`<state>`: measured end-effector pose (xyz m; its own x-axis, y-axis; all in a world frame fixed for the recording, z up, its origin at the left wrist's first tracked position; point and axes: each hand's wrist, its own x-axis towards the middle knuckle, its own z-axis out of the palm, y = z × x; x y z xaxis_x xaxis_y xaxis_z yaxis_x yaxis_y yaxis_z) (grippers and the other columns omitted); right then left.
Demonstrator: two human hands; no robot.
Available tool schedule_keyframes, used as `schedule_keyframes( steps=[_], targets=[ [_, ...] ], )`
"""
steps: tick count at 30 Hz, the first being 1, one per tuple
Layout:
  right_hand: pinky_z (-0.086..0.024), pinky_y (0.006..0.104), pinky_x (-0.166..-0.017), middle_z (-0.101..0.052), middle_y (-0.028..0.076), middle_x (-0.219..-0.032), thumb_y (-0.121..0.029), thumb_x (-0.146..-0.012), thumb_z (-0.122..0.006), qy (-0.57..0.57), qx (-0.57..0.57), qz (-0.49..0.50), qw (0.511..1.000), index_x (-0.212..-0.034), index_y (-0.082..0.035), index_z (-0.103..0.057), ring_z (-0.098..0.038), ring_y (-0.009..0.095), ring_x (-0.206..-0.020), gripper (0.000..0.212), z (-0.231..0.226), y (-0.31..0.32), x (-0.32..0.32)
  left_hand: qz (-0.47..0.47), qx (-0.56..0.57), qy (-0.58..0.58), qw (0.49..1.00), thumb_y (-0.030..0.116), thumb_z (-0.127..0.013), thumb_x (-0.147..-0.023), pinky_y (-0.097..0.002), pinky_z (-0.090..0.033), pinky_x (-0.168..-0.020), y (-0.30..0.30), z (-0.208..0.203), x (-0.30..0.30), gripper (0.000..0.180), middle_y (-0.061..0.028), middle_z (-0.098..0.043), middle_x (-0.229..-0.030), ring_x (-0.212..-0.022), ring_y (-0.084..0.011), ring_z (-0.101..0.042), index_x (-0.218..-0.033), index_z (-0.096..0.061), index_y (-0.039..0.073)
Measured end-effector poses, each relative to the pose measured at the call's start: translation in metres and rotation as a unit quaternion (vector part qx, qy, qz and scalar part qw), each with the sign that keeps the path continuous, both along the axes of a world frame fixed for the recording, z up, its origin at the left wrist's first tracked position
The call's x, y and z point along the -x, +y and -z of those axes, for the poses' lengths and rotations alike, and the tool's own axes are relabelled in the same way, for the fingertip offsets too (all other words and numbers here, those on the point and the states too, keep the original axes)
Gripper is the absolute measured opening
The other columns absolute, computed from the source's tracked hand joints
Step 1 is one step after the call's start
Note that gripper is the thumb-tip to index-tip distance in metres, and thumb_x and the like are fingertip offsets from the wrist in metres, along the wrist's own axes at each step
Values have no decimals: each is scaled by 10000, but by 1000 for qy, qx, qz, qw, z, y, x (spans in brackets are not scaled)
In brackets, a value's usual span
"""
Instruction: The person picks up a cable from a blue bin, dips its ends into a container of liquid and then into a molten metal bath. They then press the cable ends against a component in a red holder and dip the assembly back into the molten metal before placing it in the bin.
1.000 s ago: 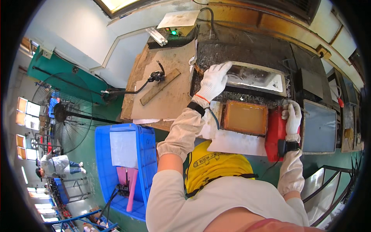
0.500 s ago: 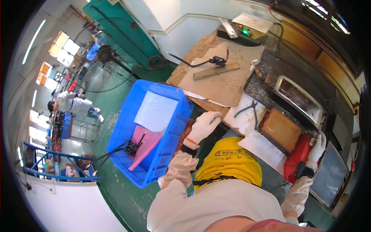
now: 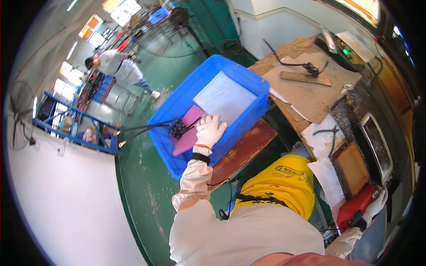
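My left hand (image 3: pixel 211 131), in a white glove, reaches over the near side of a blue plastic bin (image 3: pixel 165 148). Its fingers are slightly bent and apart, close to the end of a black part with long cable-like arms (image 3: pixel 178 128). I cannot tell whether they touch it. That part lies on a pink sheet (image 3: pixel 186 138) in the bin, beside a pale whitish-blue sheet (image 3: pixel 226 97). At the lower right, my right hand (image 3: pixel 378 202), also gloved, rests against a red object (image 3: pixel 356 208); its fingers are partly hidden and blurred.
A reddish-brown board (image 3: pixel 244 148) lies beside the bin. The workbench carries a second black cabled part (image 3: pixel 310 68), a wooden strip (image 3: pixel 305 78), pliers (image 3: pixel 332 137), an amber framed block (image 3: pixel 353 169) and a metal-rimmed trough (image 3: pixel 377 148). A person (image 3: pixel 119 66) and a large fan (image 3: pixel 179 20) are farther off.
My left hand has moved from the bench edge leftward to over the bin, and its fingers have spread. The view has swung left. My right hand stays by the red object.
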<state>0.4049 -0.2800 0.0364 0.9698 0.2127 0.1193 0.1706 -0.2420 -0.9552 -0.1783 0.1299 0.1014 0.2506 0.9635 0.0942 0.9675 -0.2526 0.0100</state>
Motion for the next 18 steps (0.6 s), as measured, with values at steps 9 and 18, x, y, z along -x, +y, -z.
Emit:
schedule_keyframes(
  steps=[9, 18],
  targets=[
    [-454, 296, -852, -564, 128, -1167, -275, -939, -436, 22, 25, -14, 999, -1233, -27, -496, -562, 221, -1024, 391, 9, -6, -21, -129, 434, -462, 762, 470, -501, -851, -367, -463, -641, 15, 41, 129, 422, -87, -569, -802, -756, -220, -572, -978, -543, 70],
    [-532, 305, -556, -628, 152, -904, -226, -897, -486, -16, 13, -38, 999, -1052, 5, -577, -626, 231, -708, 293, -1, -11, -31, -364, -27, -799, 478, 318, -621, -818, -312, -444, -529, 65, 75, 249, 290, -45, -456, -697, -588, -177, -493, -846, -509, 52]
  ],
)
